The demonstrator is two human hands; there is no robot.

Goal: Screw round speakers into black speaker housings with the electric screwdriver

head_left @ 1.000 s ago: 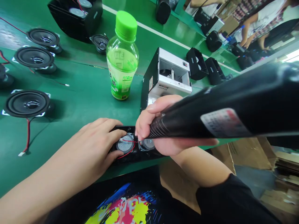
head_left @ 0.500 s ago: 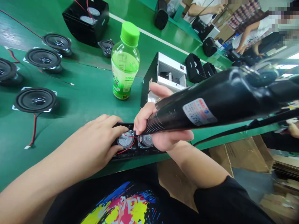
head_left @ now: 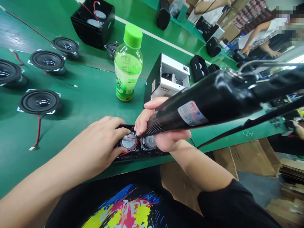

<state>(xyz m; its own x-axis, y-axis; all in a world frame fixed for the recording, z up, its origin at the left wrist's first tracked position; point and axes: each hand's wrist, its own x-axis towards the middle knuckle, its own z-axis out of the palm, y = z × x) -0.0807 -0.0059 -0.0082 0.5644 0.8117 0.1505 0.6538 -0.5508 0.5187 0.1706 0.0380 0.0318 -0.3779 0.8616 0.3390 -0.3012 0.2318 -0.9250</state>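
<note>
Our right hand (head_left: 158, 131) is wrapped around the barrel of a black electric screwdriver (head_left: 201, 104), its tip down between the two small round drivers of a black speaker panel (head_left: 137, 147) lying at the near edge of the worktop (head_left: 90, 95). Our left hand (head_left: 99, 144) lies flat with fingers spread narrowly, pressing the panel's left end and holding nothing. A thin red wire (head_left: 129, 148) loops across the left driver, just beside the tip; we judge the bit could snag or nick it, or skid onto a driver if the panel shifts toward the edge.

Behind the hands stands a green-capped bottle (head_left: 128, 63), partly full of pale green drink. A white-and-black box (head_left: 169, 79), open toward us, shows metal parts inside. Loose speaker cones (head_left: 40, 102) lie along the left edge; a black enclosure (head_left: 93, 22) at the far side holds two drivers.
</note>
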